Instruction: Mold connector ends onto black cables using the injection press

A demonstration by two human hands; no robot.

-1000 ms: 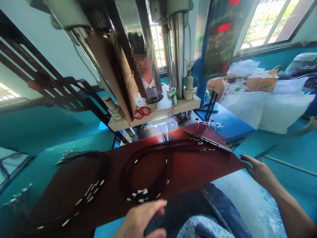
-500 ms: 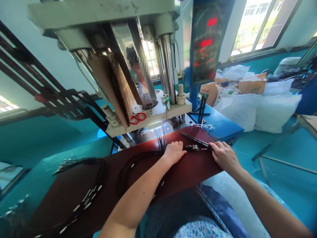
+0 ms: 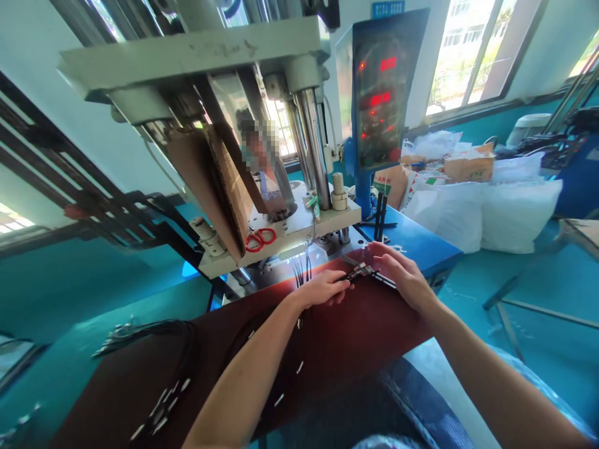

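Note:
My left hand (image 3: 325,289) is closed around a bundle of thin black cables, raised just off the brown tabletop (image 3: 355,318). The bundle's metal connector ends (image 3: 362,270) stick out to the right, past my fingers. Close beside them is my right hand (image 3: 405,274), its fingers stretched out and apart and slightly blurred; whether a fingertip touches the connectors I cannot tell. A dark narrow bar (image 3: 387,282) with pale marks lies on the tabletop below my right hand, partly hidden. More black cable runs under my left forearm.
A press machine (image 3: 299,227) stands directly ahead, with red-handled scissors (image 3: 261,239) on its plate. Its control box (image 3: 386,93) is to the right. Another cable coil (image 3: 187,330) lies at left. White sacks (image 3: 496,215) stand at far right; a person is behind the press.
My right hand has let go of the dark bar and moved up and left to the connectors. My left hand, earlier resting flat over the cables, now holds the bundle lifted.

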